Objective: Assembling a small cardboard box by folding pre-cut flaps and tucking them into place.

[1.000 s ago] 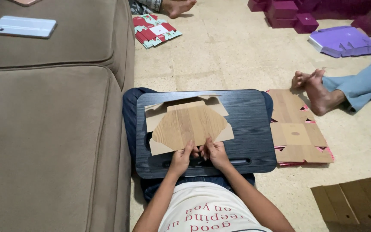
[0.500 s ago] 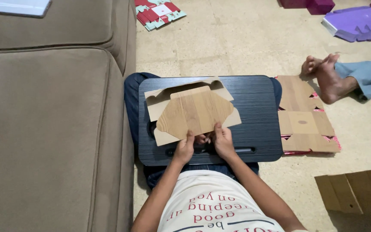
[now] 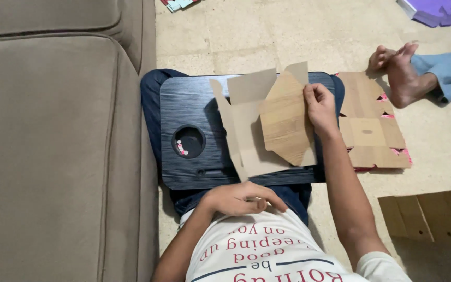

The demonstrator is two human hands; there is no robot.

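A flat cardboard box blank (image 3: 267,122) lies on a black lap tray (image 3: 194,112). The right hand (image 3: 319,107) pinches its right flap, mid-fold. The left hand (image 3: 244,198) rests loosely curled, empty, below the tray. Creasing likely needs both hands.

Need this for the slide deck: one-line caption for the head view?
Right hand grips a flat cardboard cutout on a black lap tray; left hand rests near the waist, beside a sofa.

Brown sofa (image 3: 53,146) at left, flat cardboard sheets (image 3: 371,125) on floor beside another person's bare feet (image 3: 400,73), purple boxes (image 3: 439,10) beyond
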